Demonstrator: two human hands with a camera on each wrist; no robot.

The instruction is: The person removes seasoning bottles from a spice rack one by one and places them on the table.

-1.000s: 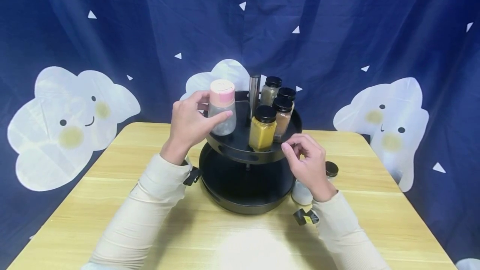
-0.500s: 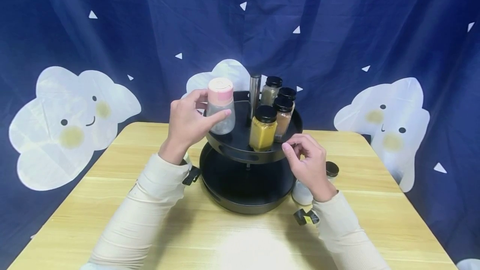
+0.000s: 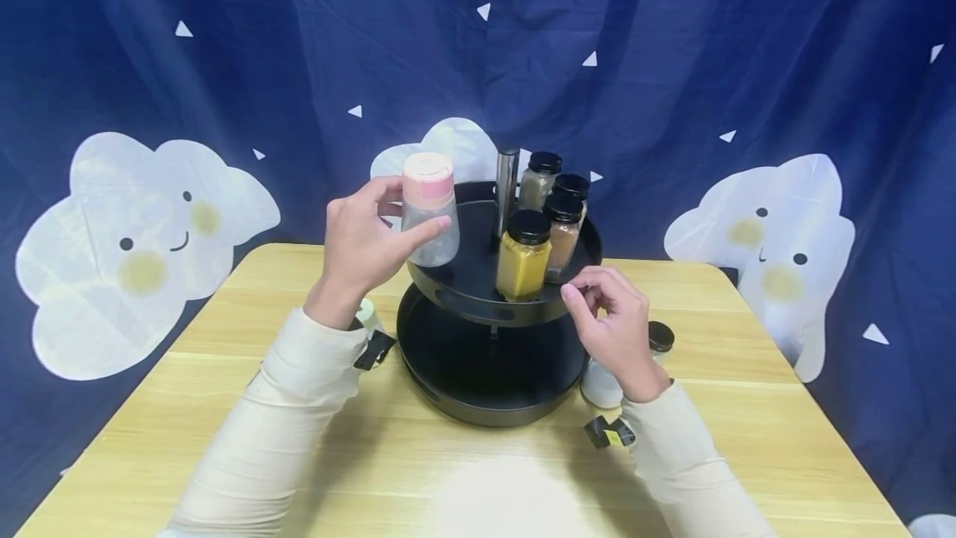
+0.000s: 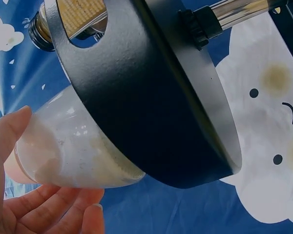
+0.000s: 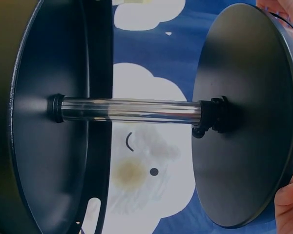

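Observation:
My left hand (image 3: 366, 235) holds a translucent shaker bottle (image 3: 433, 235) with a pink lid, thumb on the near side and fingers behind. The bottle is upright at the left edge of the upper tray of a black two-tier turntable (image 3: 478, 305); whether its base touches the tray cannot be told. In the left wrist view, the tray wall hides part of the bottle (image 4: 83, 141). My right hand (image 3: 612, 322), fingers curled, pinches the upper tray's front right rim; its thumb (image 5: 286, 195) shows against that rim in the right wrist view.
Several black-lidded spice jars, including a yellow one (image 3: 523, 260), stand on the upper tray's right side, beside a metal post (image 3: 507, 189). Another black-lidded jar (image 3: 660, 337) and a white-filled container (image 3: 601, 384) stand behind my right wrist. A pale green top (image 3: 368, 315) shows by my left wrist.
My left hand and the pink-lidded bottle have shifted slightly left, uncovering more of the pale green top. The right hand, the turntable and the spice jars have stayed put.

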